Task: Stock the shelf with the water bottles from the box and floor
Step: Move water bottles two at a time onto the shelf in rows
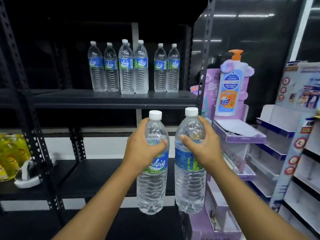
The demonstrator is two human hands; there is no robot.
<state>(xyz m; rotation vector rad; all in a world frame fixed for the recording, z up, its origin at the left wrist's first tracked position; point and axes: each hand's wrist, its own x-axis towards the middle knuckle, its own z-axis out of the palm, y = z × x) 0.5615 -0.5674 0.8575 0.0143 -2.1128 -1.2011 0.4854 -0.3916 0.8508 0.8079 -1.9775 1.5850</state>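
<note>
Two water bottles are held upright side by side in front of the shelf. The left bottle (153, 163) is grasped around its shoulder by the left hand (143, 149); the right bottle (189, 163) is grasped likewise by the right hand (203, 147). On the black shelf (112, 99) beyond, seven bottles (134, 68) are seen standing in a loose row.

Both arms reach forward, left hand (142, 149) and right hand (204, 146) each curled in a firm grip, thumbs facing inward.
</note>
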